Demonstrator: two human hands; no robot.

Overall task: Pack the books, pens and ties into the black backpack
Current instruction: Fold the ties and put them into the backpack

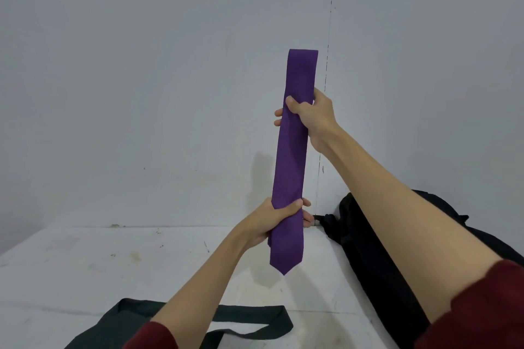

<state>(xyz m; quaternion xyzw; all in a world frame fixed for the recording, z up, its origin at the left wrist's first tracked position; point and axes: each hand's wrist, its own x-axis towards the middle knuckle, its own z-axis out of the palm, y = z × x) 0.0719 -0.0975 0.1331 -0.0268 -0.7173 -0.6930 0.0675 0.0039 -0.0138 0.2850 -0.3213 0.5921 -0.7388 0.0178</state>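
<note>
The purple tie point(292, 156) stands nearly upright in the middle of the frame, held in the air before the grey wall; its long axis runs top to bottom with a slight lean, folded end up and pointed tip down; the right hand point(307, 115) grips it in the upper half, fingers point(279, 117) wrapped behind and thumb across the front; the left hand point(279, 219) grips it lower, just above the point, fingers curled round the cloth. The black backpack point(368, 249) lies on the table point(85, 269) at the lower right of the frame, under the right forearm, so the right hand is probably the nearer for carrying the tie to it; whether its opening is unzipped I cannot tell. The tie looks flat, smooth, doubled lengthwise, matt and uniformly purple. A dark strap point(249, 323) of another bag lies at the bottom centre.
</note>
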